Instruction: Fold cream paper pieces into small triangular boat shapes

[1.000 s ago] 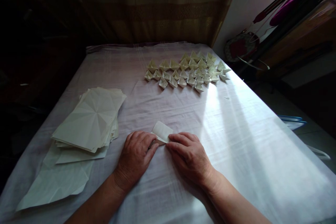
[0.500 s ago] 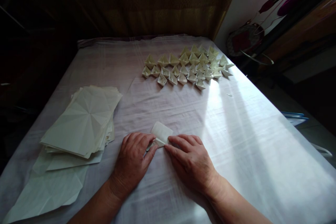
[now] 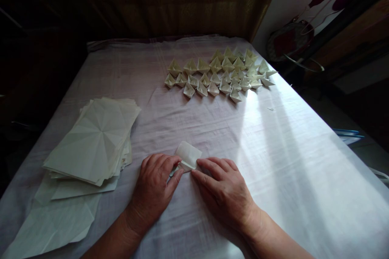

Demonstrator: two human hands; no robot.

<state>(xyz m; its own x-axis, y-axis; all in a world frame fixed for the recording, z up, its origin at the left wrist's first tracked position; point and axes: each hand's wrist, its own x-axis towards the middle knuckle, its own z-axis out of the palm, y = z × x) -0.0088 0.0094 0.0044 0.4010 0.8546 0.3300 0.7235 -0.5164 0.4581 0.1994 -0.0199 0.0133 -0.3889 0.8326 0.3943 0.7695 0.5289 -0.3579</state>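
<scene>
A small folded piece of white paper (image 3: 189, 153) lies on the cloth between my hands, its near edge turned up in a narrow fold. My left hand (image 3: 158, 180) pinches the left end of that fold between thumb and fingers. At the right end, my right hand (image 3: 223, 188) grips the paper with thumb and index finger, the other fingers bent behind. The lower corners of the paper are hidden by the fingertips.
Left of my hands is a stack of creased paper sheets (image 3: 100, 137), with looser sheets (image 3: 57, 218) under it. Several folded paper boats (image 3: 212, 77) stand in rows at the far right. A pale checked cloth (image 3: 146, 125) covers the table; a dark curtain (image 3: 170, 4) hangs behind.
The view has shifted slightly. Both hands keep their hold on the folded paper, with hardly any visible movement of the fingers.
</scene>
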